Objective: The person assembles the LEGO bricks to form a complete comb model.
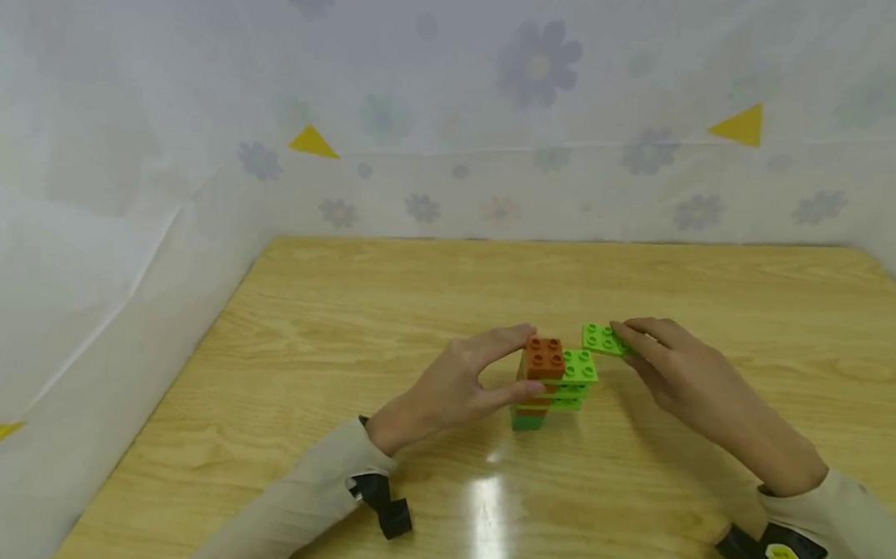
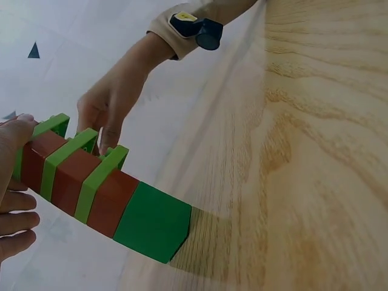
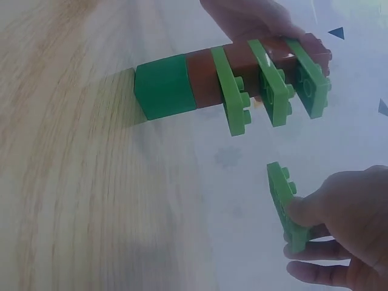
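Observation:
A tower of toy building bricks stands upright on the table. Its base is a dark green brick; above it, reddish-brown bricks alternate with thin light green plates that stick out to the right, their studs up. My left hand holds the tower near its top, thumb in front and fingers behind the uppermost brown brick. A loose light green studded plate is pinched between the thumb and fingers of my right hand. It is held in the air, apart from the tower, just to its right and slightly behind.
The wood-grain table carries the tower and shows a bright glare streak in front of it. A whitish flower-patterned sheet rises behind and at the left, with yellow triangles on it. Black camera mounts sit on both wrists.

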`<state>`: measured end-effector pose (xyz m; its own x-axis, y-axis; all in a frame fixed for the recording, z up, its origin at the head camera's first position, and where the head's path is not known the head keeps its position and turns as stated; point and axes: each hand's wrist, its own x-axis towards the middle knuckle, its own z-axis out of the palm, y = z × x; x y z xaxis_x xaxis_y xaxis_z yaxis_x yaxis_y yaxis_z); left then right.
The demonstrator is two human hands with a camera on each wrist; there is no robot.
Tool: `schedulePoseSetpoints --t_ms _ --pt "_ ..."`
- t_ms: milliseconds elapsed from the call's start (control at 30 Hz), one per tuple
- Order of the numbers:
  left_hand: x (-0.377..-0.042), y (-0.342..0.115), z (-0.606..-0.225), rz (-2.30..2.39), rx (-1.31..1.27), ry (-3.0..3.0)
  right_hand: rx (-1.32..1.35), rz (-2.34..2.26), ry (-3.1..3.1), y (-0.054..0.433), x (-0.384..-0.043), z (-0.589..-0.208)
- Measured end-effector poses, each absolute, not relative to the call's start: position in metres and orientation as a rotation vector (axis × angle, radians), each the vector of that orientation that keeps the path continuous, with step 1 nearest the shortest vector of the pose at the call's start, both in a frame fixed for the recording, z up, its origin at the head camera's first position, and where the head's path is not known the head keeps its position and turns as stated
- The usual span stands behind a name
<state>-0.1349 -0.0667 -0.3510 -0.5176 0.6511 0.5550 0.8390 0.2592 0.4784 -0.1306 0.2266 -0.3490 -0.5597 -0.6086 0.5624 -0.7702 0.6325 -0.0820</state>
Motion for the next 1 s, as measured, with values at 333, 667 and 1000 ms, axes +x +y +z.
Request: schedulePoseSetpoints --t_ms 333,667,1000 --pt "-0.137 -0.067 -0.350 -1.187 -1.395 -2.288 1.072 0.487 -2.234 0.220 -0.125 -0.336" --pt "-0.137 -0.067 -0.352 -1.226 -1.392 -2.288 1.081 0.499 -2.158 0.210 -0.117 -0.323" --pt "-0.135 -0.064 -0.355 -1.247 -1.411 -2.250 1.103 0.504 -2.141 0.199 -0.103 -0.307"
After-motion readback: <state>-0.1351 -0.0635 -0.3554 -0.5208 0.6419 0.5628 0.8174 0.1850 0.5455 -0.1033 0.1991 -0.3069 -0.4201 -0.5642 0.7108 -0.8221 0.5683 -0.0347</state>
